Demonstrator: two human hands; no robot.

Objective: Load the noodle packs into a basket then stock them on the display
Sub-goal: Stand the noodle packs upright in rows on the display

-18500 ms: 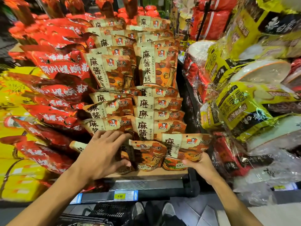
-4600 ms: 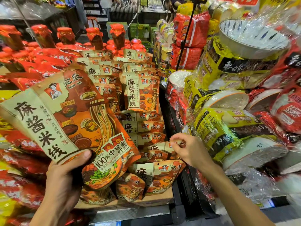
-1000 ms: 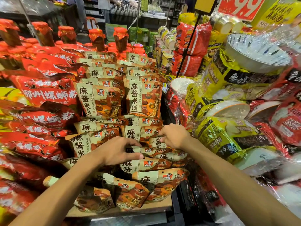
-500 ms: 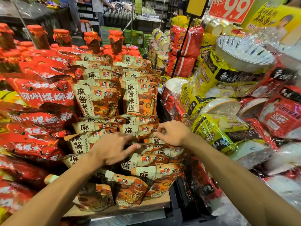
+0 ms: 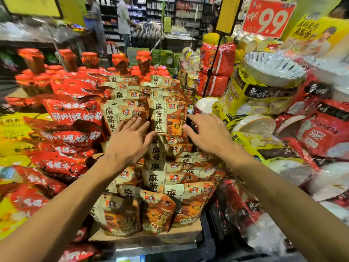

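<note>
Orange-and-beige noodle packs (image 5: 166, 178) fill a sloping column in the middle of the display, from a cardboard base (image 5: 151, 236) up to the back rows. Two upright packs stand side by side halfway up: one on the left (image 5: 115, 118) and one on the right (image 5: 168, 118). My left hand (image 5: 130, 140) reaches out with straight, spread fingers over the lower edge of the left upright pack. My right hand (image 5: 209, 135) is spread beside the right upright pack, its fingertips near that pack's right edge. Neither hand holds anything. No basket is in view.
Red noodle bags (image 5: 71, 137) are piled to the left, with yellow packaging at the far left. Yellow and red bundles wrapped with bowls (image 5: 268, 95) crowd the right side. Red-capped jars (image 5: 120, 61) stand behind. A red 9.9 price sign (image 5: 268, 17) hangs above. People stand in the far aisle.
Both hands have lifted from the mid-stack packs and moved up the display, fingers opening out, to the two upright packs. The camera has tilted up.
</note>
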